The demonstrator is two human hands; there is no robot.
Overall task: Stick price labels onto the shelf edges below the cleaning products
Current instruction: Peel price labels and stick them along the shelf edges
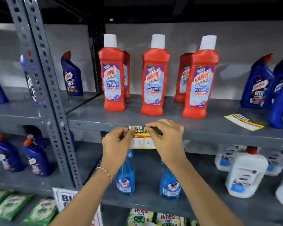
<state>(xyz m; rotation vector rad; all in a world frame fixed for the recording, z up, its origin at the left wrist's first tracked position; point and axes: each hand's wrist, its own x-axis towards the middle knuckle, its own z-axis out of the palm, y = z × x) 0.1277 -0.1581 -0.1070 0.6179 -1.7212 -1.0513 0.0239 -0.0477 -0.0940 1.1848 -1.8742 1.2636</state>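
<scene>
The yellow, red and white paper price label with a dark green "SUPER MARKET" header (143, 141) sits against the front edge of the grey metal shelf (219, 130), directly below the middle of the red bottles, its lower half hanging past the edge. My left hand (117, 142) pinches the label's upper left corner between thumb and forefinger, the other fingers curled in loosely; a thin beaded thread bracelet (104, 171) circles that wrist. My right hand (167, 138) pinches the upper right corner the same way, thumb and fingertips closed on the dark header strip, which looks slightly peeled or folded there, though I cannot tell exactly. Above, on the shelf, stand the red plastic Harpic bathroom cleaner bottles with white caps (152, 79), three in front and more behind. To their right a second yellow and white label (244, 122) lies flat on the shelf top, just beside the dark blue Harpic toilet cleaner bottles with red nozzles (256, 84). More blue bottles stand on the left, beyond the grey perforated steel upright (46, 88). On the shelf below my hands are two light blue Colin spray bottles (125, 180), partly hidden by my forearms, and to the right white plastic jugs with red caps (245, 173). Green packets (10, 204) lie at the lower left.
</scene>
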